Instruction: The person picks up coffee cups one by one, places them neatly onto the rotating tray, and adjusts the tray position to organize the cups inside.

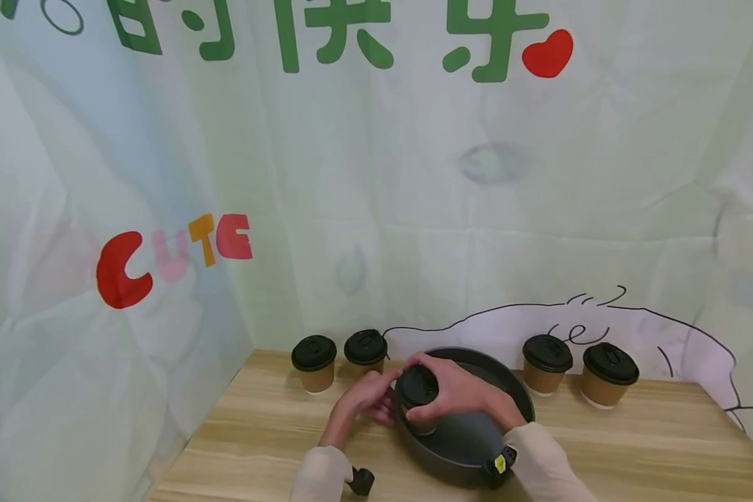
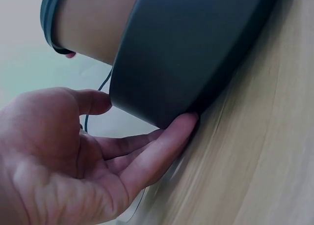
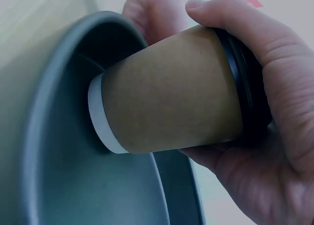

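Observation:
My right hand (image 1: 461,387) grips a brown paper coffee cup (image 3: 171,95) near its black lid (image 1: 417,385), thumb and fingers on opposite sides. The cup is over the left part of a round dark pan (image 1: 467,439), its white base inside the pan's wall in the right wrist view. My left hand (image 1: 371,394) is at the pan's left side. In the left wrist view its thumb (image 2: 95,102) meets the rim, while a finger (image 2: 174,131) reaches under the lower edge by the table, so the hand holds the wall between them.
Two more lidded cups, the outer cup (image 1: 316,376) and its neighbour (image 1: 365,348), stand behind and left of the pan. Another pair, a nearer cup (image 1: 544,376) and a farther-right cup (image 1: 602,387), stands to its right. A printed cloth (image 1: 383,188) hangs behind the wooden table (image 1: 251,432).

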`<state>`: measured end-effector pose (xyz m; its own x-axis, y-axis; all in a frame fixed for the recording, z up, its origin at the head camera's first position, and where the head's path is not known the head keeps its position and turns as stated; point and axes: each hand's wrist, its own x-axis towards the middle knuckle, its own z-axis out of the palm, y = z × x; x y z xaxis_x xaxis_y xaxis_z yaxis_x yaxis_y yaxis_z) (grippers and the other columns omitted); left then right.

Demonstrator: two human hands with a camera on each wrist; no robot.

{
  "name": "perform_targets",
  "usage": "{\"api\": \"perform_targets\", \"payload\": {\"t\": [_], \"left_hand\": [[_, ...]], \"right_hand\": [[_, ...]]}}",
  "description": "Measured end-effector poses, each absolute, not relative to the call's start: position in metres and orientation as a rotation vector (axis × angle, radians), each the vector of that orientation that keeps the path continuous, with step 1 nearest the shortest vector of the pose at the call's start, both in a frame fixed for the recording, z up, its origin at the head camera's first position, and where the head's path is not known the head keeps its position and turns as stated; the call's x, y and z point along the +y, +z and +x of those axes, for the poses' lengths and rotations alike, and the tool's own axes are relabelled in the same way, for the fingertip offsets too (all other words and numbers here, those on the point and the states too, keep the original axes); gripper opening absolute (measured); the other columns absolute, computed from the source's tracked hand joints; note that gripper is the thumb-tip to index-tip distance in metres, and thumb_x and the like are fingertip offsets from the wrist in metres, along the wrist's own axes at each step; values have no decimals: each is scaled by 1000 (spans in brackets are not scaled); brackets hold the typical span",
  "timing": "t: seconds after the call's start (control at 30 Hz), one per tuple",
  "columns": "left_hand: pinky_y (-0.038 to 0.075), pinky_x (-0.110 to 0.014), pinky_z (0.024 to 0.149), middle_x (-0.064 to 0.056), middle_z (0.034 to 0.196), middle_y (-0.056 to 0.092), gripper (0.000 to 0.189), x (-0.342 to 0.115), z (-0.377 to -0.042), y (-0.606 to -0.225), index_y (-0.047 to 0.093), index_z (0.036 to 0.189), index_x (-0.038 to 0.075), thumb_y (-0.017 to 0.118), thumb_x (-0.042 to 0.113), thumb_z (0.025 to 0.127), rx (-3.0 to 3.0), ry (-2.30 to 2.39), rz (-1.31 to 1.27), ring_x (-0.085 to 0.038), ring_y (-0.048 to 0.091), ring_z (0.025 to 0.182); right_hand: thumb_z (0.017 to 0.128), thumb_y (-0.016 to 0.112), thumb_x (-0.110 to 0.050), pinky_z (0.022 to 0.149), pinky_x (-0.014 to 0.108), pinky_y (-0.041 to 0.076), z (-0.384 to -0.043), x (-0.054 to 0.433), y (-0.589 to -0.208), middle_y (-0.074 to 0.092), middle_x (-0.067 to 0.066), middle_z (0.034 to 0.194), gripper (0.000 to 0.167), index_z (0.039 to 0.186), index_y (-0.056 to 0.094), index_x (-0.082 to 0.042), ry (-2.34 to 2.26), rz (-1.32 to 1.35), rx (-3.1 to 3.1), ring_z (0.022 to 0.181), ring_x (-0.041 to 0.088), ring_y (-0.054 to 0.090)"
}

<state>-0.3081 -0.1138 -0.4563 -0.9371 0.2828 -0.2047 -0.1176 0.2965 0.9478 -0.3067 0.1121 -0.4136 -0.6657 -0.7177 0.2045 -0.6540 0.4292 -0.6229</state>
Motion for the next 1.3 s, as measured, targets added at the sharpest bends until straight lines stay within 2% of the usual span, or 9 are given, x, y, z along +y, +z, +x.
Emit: {"api": "perform_targets", "payload": {"t": [0.23,0.5,0.7,0.8,0.9,1.07,1.13,1.23,1.3], "left_hand": [[64,-44,63,-21,78,72,57,-112,-308,-453,70,92,-13,48,37,106,2211,1699,181,-29,74,68],[64,-42,62,-17,76,72,52,-110,-307,-454,70,89,-7,47,36,105,2232,1678,187,-26,73,65],[64,-43,63,-16,76,72,53,-109,-310,-455,70,92,-9,48,37,105,2205,1704,166,-25,72,66],[64,-45,65,-16,76,71,53,-107,-309,-455,69,93,-11,49,37,105,2177,1722,158,-26,73,67],[64,-47,67,-15,76,70,50,-108,-307,-455,68,95,-11,49,34,105,2156,1735,163,-26,73,69],[64,-49,69,-15,78,69,51,-113,-303,-455,68,96,-12,50,35,107,2120,1762,192,-25,71,68],[64,-49,70,-16,79,70,54,-116,-302,-455,67,98,-14,50,37,107,2110,1760,208,-25,71,70],[64,-49,72,-20,83,71,57,-119,-301,-456,66,101,-17,48,37,108,2096,1755,233,-27,72,73],[63,-49,73,-23,85,72,58,-122,-300,-456,65,103,-19,46,36,109,2093,1749,244,-29,74,75]], "right_hand": [[80,84,-52,87,31,52,-310,111,-420,63,-7,120,71,136,55,-20,-1074,-1186,2593,103,12,61],[80,83,-54,87,32,52,-310,109,-422,63,-5,122,76,139,54,-16,-1072,-1169,2580,104,13,61],[85,81,-53,100,43,51,-303,124,-416,62,2,133,77,147,50,-19,-1158,-1078,2697,118,19,60],[94,75,-47,105,51,50,-294,148,-416,62,11,135,68,147,52,-13,-1305,-986,2817,122,28,61],[99,71,-40,99,49,55,-282,182,-422,67,11,125,50,136,61,-9,-1398,-829,2973,114,26,65],[101,70,-30,80,36,59,-266,232,-435,72,1,104,25,115,70,-10,-1314,-487,3137,92,14,67],[102,69,-27,78,36,58,-264,245,-440,72,3,102,23,111,70,-7,-1254,-390,3141,88,15,67],[104,64,-29,79,41,58,-264,258,-446,72,7,101,30,112,69,0,-1178,-283,3123,89,21,68],[106,59,-28,73,40,57,-265,261,-453,71,8,92,34,110,68,4,-1227,-253,3046,82,22,68]]}}
